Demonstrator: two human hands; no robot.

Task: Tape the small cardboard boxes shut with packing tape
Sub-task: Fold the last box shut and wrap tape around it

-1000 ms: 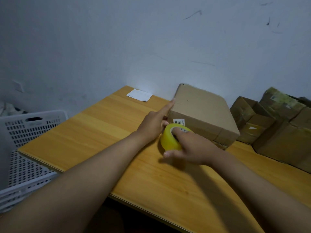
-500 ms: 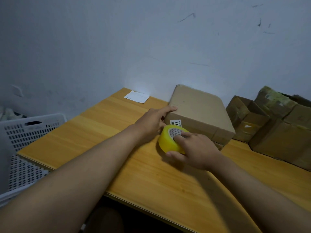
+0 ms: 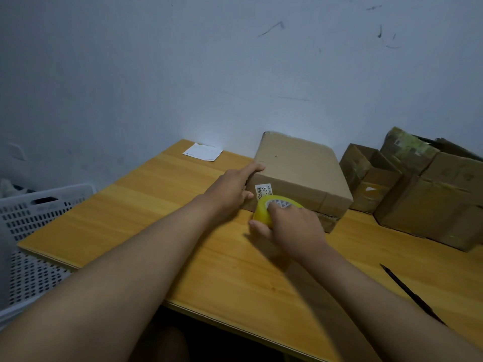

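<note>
Cardboard box (image 3: 298, 168): closed, plain brown, lying flat on the desk, directly ahead of both hands and close to the wall.
Label (image 3: 263, 192): small white sticker with black print on the box's near side, between the two hands; its right part is hidden behind the tape roll.
Tape roll (image 3: 264, 214): yellowish packing tape, standing on edge against the box's near side, just above the desk surface.
Right hand (image 3: 290, 231): curled round the tape roll, fingers over its top and into the core, thumb underneath on the near side.
Left hand (image 3: 232, 189): pressed to the box's near left corner, forefinger laid along the top edge, the other fingers bent against the side wall; it steadies the box.
Desk (image 3: 146, 220): pale wooden boards, carrying the box and both forearms.
Paper slip (image 3: 202, 152): white, flat on the desk, beyond the left hand near the wall.
Other boxes (image 3: 423, 189): a cluster of worn brown cartons, some taped, well out to the right of the right hand.
Pencil (image 3: 410, 292): dark and thin, lying on the desk to the right of the right forearm.
Crate (image 3: 28, 212): white perforated plastic, off the desk's edge, left of the left forearm.
Wall (image 3: 209, 74): pale, scuffed with dark marks.
</note>
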